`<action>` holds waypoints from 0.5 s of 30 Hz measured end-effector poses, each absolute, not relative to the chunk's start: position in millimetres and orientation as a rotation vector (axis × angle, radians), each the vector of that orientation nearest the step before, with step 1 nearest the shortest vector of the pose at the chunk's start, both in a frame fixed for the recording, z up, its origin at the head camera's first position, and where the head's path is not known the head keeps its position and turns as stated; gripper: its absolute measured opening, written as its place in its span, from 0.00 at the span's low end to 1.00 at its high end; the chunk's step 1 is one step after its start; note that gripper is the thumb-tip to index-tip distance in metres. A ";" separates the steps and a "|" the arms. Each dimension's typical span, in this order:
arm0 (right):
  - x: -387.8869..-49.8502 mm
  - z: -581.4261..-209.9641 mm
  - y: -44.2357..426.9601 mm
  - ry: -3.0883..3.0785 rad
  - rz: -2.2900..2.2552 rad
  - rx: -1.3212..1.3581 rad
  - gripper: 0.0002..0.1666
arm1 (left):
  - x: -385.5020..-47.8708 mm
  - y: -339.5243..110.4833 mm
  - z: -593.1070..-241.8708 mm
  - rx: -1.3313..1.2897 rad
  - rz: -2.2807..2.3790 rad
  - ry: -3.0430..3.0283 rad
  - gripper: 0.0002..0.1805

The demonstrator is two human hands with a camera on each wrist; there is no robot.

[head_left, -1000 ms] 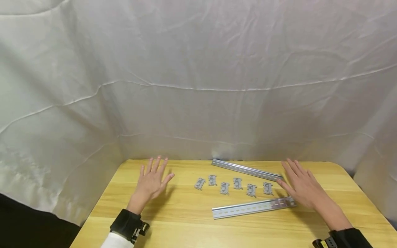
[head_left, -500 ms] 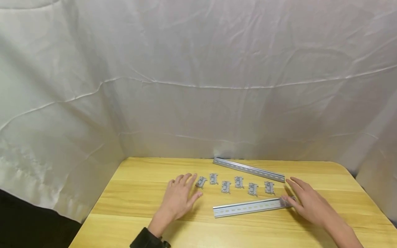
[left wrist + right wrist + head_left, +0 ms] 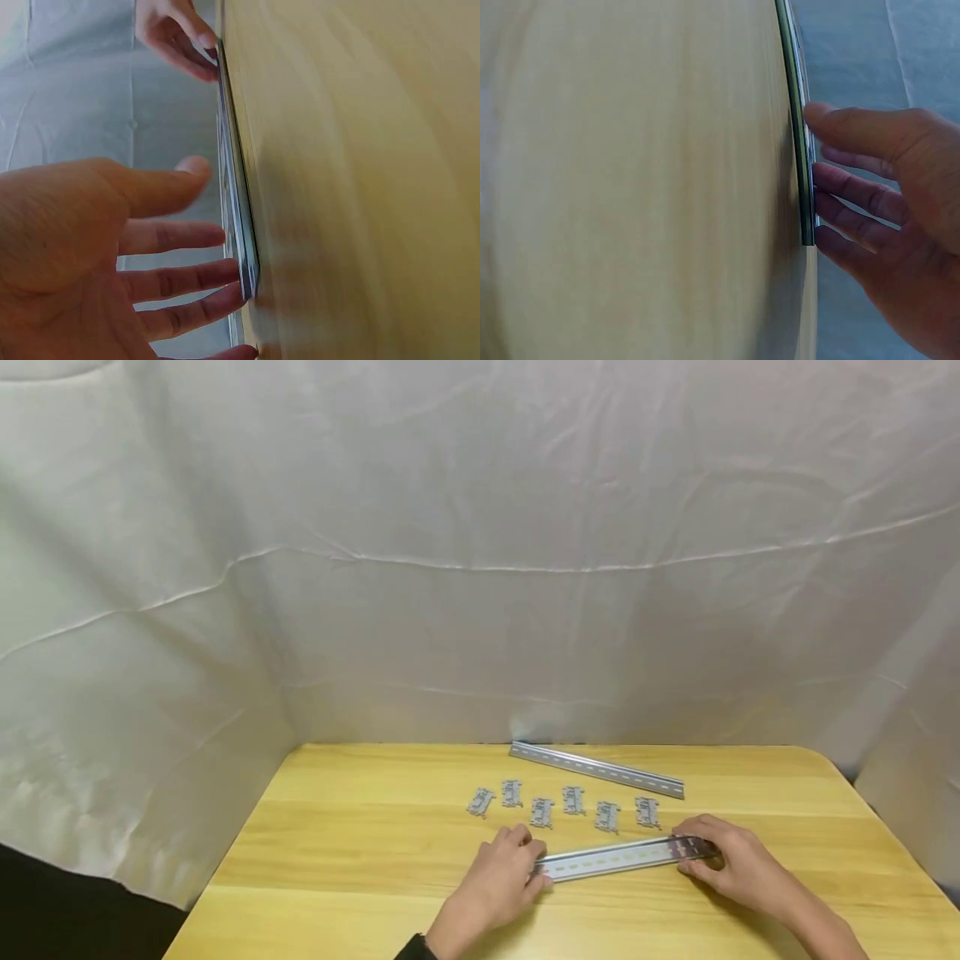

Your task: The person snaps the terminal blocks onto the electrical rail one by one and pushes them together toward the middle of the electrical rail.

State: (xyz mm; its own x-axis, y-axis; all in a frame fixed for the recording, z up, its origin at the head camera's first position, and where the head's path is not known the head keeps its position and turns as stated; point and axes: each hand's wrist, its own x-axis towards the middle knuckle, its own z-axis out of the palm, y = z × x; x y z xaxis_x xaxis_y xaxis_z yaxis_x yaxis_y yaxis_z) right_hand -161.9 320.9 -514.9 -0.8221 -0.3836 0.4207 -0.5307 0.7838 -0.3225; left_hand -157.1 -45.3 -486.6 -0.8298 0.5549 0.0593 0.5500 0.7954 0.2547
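Observation:
A slotted metal DIN rail (image 3: 607, 860) lies on the wooden table in front of me. My right hand (image 3: 738, 860) holds its right end, thumb on the near edge and fingers over the far one; in the right wrist view the thumb touches the rail's edge (image 3: 801, 150). Around the left end is my left hand (image 3: 498, 877), fingers at the far side. In the left wrist view its thumb (image 3: 191, 171) stands apart from the rail (image 3: 238, 187). Several grey terminal blocks (image 3: 542, 812) lie loosely spread behind this rail, untouched.
A second DIN rail (image 3: 596, 768) lies slanted at the back of the table (image 3: 360, 835), behind the terminal blocks. Pale fabric (image 3: 480, 635) hangs behind the table and at both sides.
Both hands were spread above the table. The left hand has come right and toward me to the near rail's left end; the right hand has lowered and taken hold of its right end.

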 end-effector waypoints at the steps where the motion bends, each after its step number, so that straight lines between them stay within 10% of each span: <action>1: -161.7 -515.3 321.0 -2.634 0.634 0.713 0.25 | -156.2 -43.0 -487.3 0.926 0.414 2.957 0.19; 15: -158.4 -503.2 313.9 -2.832 0.679 0.804 0.22 | -157.2 -58.0 -492.2 0.977 0.538 2.959 0.13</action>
